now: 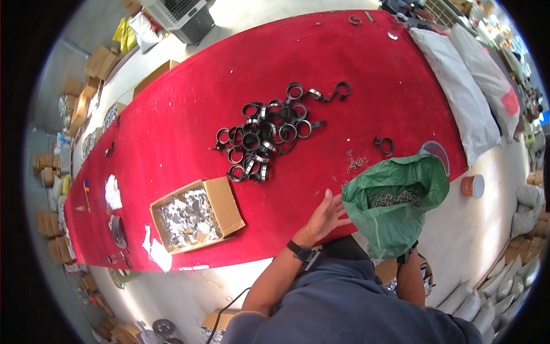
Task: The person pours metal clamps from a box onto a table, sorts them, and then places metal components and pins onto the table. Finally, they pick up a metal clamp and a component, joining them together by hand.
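My left hand [325, 219] is open, palm up with the fingers spread, at the left side of a green plastic bag [385, 228]. Small metal pieces [395, 198] show inside the bag's wide mouth. Behind the bag my right hand is hidden; only its forearm and a dark wristband [407, 253] come into sight, so its grip cannot be made out. On the red cloth just beyond the bag lies a scatter of similar small pieces [357, 163]. A single black ring clamp [384, 145] rests near them.
A heap of black ring clamps [263, 133] occupies the middle of the red-covered table [189, 97]. Left of me sits a cardboard box [232, 207] of small flat metal parts. White sacks [458, 86] line the right edge, near a clear plastic container [438, 153] and a reddish tub [472, 186].
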Available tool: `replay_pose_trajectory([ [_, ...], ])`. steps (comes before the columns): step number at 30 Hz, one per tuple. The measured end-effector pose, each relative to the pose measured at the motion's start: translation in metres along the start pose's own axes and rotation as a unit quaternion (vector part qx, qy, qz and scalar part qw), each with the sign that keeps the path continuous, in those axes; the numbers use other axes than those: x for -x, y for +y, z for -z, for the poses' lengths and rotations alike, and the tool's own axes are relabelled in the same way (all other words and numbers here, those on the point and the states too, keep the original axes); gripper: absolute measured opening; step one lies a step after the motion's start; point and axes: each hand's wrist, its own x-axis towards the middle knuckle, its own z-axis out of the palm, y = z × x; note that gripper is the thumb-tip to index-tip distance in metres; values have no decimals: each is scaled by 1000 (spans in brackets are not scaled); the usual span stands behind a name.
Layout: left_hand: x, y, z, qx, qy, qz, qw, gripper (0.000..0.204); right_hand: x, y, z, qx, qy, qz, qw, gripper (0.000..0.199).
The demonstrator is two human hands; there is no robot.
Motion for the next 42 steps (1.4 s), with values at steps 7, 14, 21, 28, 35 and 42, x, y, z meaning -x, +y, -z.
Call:
replay_pose_trajectory([
  [7,23,44,-65,-269,283,-147,909,41,-30,36,-107,-78,-43,-210,974,42],
  [14,69,38,-31,-406,268,-249,838,79,-70,99,-206,-38,-131,-258,957,48],
  [21,101,20,-8,-754,220,-282,550,89,-56,143,-193,-32,-114,-384,916,47],
  [28,145,-9,33,-327,553,-290,709,33,-44,175,-224,-11,-112,-439,891,44],
  [35,248,93,8,-401,606,-320,609,30,-41,195,-252,143,-219,-341,903,69],
  [42,369,270,68,-542,528,-478,445,27,-24,189,-213,180,-110,-308,928,52],
])
